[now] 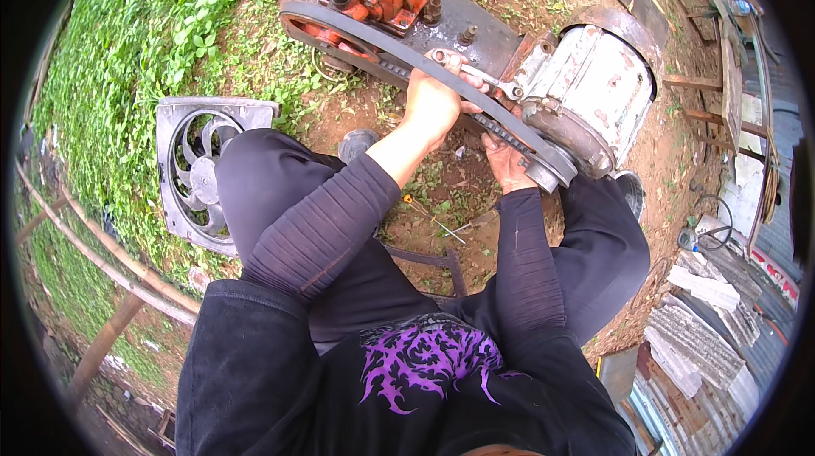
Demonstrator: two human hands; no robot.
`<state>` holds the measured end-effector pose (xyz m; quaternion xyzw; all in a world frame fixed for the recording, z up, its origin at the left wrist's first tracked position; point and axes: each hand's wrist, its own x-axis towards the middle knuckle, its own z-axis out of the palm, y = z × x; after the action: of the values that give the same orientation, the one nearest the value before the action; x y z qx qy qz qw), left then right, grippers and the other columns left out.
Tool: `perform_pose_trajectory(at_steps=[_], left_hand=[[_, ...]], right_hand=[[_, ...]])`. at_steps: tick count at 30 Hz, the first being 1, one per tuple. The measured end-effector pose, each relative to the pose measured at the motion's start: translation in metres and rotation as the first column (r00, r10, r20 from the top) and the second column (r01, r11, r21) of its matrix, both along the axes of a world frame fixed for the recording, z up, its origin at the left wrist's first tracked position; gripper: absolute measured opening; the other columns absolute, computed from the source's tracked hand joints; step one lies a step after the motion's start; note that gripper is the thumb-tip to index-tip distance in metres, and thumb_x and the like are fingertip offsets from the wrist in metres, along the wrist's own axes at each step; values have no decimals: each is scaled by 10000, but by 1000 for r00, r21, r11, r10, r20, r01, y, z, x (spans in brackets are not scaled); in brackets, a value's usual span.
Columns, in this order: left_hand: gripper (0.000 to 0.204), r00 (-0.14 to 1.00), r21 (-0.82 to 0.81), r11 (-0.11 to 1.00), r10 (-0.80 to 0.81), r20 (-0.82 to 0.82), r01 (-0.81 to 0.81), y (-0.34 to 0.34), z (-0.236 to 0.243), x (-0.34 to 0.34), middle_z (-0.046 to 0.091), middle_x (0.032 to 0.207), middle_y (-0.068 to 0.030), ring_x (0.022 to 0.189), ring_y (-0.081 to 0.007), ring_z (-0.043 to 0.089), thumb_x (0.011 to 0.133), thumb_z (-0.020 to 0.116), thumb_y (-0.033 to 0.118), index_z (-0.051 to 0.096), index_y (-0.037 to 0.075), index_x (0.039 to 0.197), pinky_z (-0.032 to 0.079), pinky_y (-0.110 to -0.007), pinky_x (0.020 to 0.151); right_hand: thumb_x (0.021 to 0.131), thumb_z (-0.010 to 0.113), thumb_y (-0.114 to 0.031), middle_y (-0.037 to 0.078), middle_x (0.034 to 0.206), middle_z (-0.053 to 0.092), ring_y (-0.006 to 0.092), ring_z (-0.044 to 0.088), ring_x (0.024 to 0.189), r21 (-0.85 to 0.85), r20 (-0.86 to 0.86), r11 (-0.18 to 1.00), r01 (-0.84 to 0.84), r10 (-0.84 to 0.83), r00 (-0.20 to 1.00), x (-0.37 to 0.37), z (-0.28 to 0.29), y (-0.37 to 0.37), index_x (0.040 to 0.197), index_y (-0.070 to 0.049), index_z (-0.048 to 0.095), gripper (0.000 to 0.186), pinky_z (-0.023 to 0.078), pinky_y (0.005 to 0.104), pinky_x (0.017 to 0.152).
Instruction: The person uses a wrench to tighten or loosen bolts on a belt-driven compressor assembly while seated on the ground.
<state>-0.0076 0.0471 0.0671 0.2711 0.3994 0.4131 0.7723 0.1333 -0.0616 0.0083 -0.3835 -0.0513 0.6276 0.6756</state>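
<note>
Head view: right hand (508,163) half-hidden under belt (475,91), perhaps gripping it.

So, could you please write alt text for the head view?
A squatting person's left hand holds a wrench over a drive belt; the right hand grips the belt near a grey motor. A fan shroud lies on grass.

This is an outdoor yard used as a rough repair spot: bare dirt and green weeds (127,40), a belt-driven machine (458,40) set on the ground, a discarded fan shroud (199,171), and what look like stacked corrugated sheets (705,329).
</note>
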Motion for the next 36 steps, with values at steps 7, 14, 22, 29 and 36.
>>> perform_pose_trajectory(at_steps=[7, 14, 22, 29, 36], left_hand=[[192, 995, 7, 999, -43, -90, 44, 17, 0, 15, 623, 768, -107, 715, -222, 688, 1025, 466, 191, 480, 7, 1078, 589, -311, 589], [227, 983, -30, 998, -66, -173, 62, 30, 0, 25, 596, 732, -85, 644, -180, 660, 1019, 472, 182, 531, -37, 1016, 566, -255, 492], [243, 948, 9, 985, -165, -272, 174, 40, -2, 27, 529, 674, -53, 582, -149, 592, 1016, 480, 180, 514, -59, 985, 486, -256, 427], [245, 896, 118, 953, -215, -389, 280, 55, -5, 33, 516, 655, -46, 551, -140, 568, 1011, 475, 167, 525, -70, 970, 474, -268, 429], [272, 729, 237, 882, -159, -666, 408, 63, -2, 44, 534, 585, -36, 515, -150, 555, 997, 502, 208, 588, -31, 901, 420, -311, 429]], right_hand=[[945, 579, -124, 7, 902, 593, 84, 467, 687, -66, -73, 993, 99, -104, 992, 3, -9, -3, 1113, -120, 551, 170, 367, 258, 554], [970, 542, -320, -17, 849, 600, 81, 437, 637, -11, -58, 998, 69, -70, 996, 3, -14, -7, 1194, -116, 560, 303, 371, 254, 570], [935, 615, -61, -18, 726, 452, 91, 435, 628, -152, -63, 973, 171, -182, 981, -12, 36, 3, 911, -130, 520, 120, 361, 269, 525], [937, 619, -63, -38, 703, 432, 72, 423, 623, -111, -67, 983, 147, -155, 986, -9, 27, -1, 895, -144, 513, 140, 353, 266, 525], [953, 617, -125, -27, 688, 430, 90, 412, 628, -62, -93, 992, 107, -113, 989, -6, 26, -2, 868, -115, 525, 126, 353, 268, 550]])
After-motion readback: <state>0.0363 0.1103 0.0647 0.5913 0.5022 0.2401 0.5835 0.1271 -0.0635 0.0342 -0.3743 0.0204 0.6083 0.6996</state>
